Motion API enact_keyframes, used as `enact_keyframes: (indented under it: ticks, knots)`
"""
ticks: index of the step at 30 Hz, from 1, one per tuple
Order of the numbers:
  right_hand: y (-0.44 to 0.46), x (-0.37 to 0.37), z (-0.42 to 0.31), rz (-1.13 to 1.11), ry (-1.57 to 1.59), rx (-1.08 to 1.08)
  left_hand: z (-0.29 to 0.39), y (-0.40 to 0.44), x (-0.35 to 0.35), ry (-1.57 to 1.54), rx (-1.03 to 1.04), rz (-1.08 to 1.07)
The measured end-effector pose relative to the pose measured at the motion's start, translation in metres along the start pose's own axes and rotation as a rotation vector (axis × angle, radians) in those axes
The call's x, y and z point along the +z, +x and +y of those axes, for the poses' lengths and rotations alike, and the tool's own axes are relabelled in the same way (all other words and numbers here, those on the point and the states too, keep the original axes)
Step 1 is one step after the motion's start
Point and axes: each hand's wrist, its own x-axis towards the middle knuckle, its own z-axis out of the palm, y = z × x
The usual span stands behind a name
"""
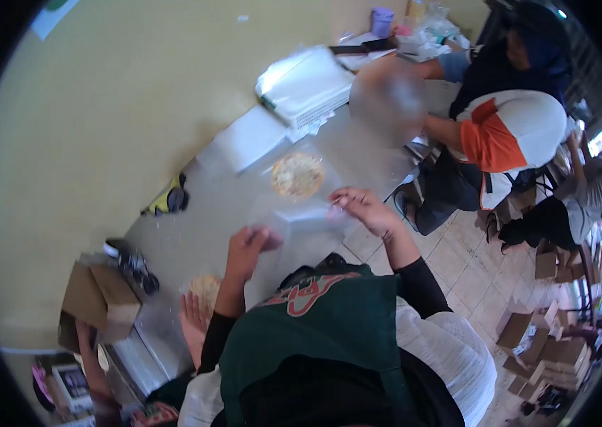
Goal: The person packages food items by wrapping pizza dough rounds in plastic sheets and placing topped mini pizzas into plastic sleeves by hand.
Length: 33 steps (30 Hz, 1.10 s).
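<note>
My left hand [247, 249] and my right hand [361, 206] hold a clear plastic bag [304, 217] stretched between them, above the metal table. The fingers of both hands are pinched at its sides; the left fingertips are blurred. Just beyond the bag lies a small round pizza [297, 175] with pale shredded topping, on or inside clear plastic. A second pizza [205, 288] sits to the left of my left forearm, partly covered by another person's hand [193, 320].
A stack of white plastic sheets or bags [308, 82] stands against the wall. A yellow and black object [171, 199], a tape dispenser [130, 263] and a cardboard box [105, 302] line the left side. Co-workers [511, 128] are at the right and lower left; open boxes [550, 349] lie on the floor.
</note>
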Motion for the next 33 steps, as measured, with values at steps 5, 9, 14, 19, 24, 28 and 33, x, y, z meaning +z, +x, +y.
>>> enact_keyframes:
  ticks: [5, 9, 14, 19, 24, 28, 33]
  knots:
    - [0.017, 0.009, -0.005, -0.159, 0.644, 0.029, 0.012, -0.006, -0.010, -0.387, -0.070, 0.167]
    - [0.043, 0.038, 0.003, -0.119, 0.634, 0.075, 0.010, -0.024, -0.020, -0.539, -0.113, 0.291]
    - [0.081, 0.063, 0.041, -0.113, 0.454, 0.273, 0.005, -0.047, -0.027, -0.624, -0.143, 0.480]
    - [0.110, 0.089, 0.054, -0.017, 0.197, 0.200, -0.025, -0.073, -0.044, -0.474, -0.175, 0.642]
    - [0.102, 0.135, 0.030, -0.214, -0.449, -0.469, -0.040, -0.085, -0.057, -0.833, -0.002, 0.871]
    - [0.073, 0.171, 0.009, -0.615, -0.515, -0.774, -0.038, -0.091, -0.061, -1.104, 0.106, 0.893]
    - [0.062, 0.207, 0.023, -0.631, -0.580, -0.823, -0.061, -0.088, -0.071, -1.154, 0.167, 0.960]
